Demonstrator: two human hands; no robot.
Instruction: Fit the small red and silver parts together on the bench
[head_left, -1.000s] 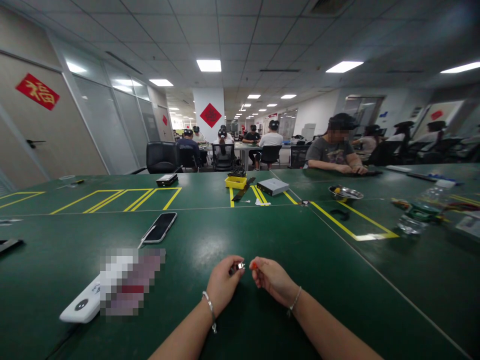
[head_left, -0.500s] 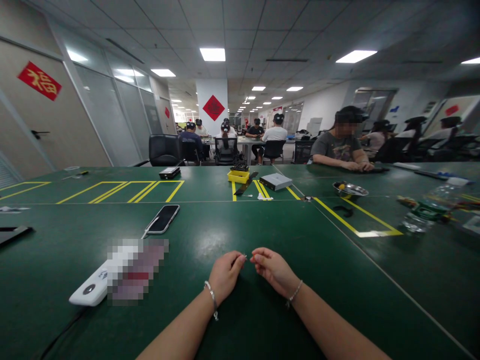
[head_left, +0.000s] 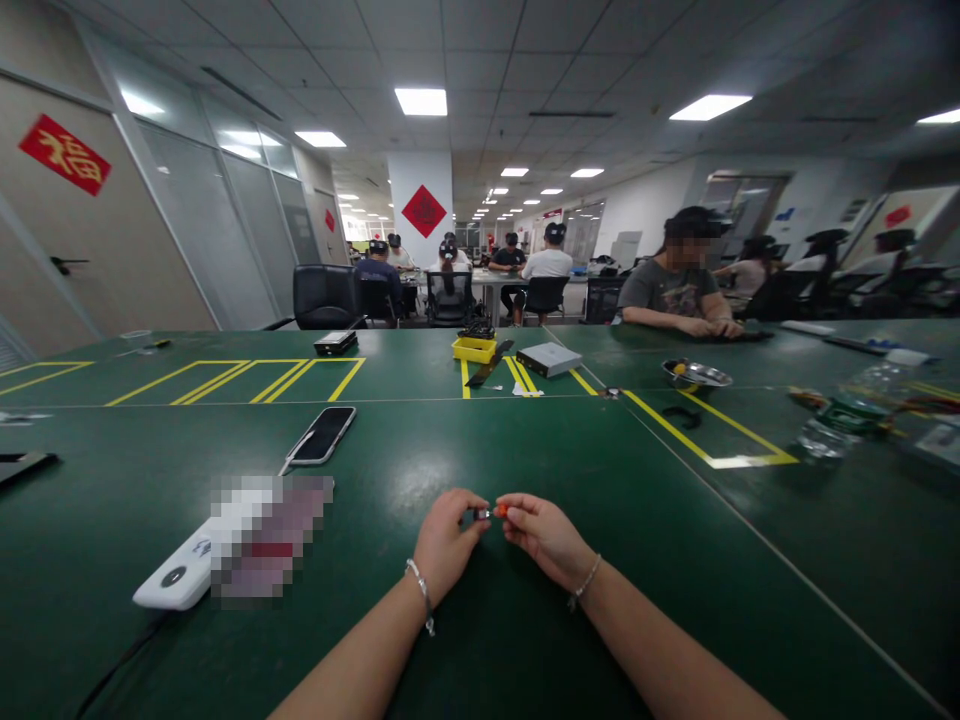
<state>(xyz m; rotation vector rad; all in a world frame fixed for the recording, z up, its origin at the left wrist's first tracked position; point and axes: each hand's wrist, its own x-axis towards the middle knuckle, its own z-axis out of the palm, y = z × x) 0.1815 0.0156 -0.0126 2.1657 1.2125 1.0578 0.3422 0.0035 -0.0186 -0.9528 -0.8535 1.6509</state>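
Note:
My left hand (head_left: 452,530) is closed in a pinch on a small dark and silvery piece (head_left: 481,514), too small to name. Facing it, my right hand (head_left: 544,532) grips a small orange piece (head_left: 500,510) between thumb and fingertips. The two pieces are end to end just above the green table (head_left: 420,440); whether they touch I cannot tell. Both hands are near the front middle of the table, and each wrist wears a bracelet.
To the left lie a phone (head_left: 324,436) and a white power bank-like device (head_left: 176,575) with a cable. Farther back are a yellow bin (head_left: 474,350), a grey metal box (head_left: 550,359) and a steel bowl (head_left: 705,376). A water bottle (head_left: 847,410) stands right; a person (head_left: 671,290) sits across.
The fingers of my left hand have lifted and opened out around its piece, showing more of it. The orange piece in my right hand now shows more clearly. The view has shifted slightly.

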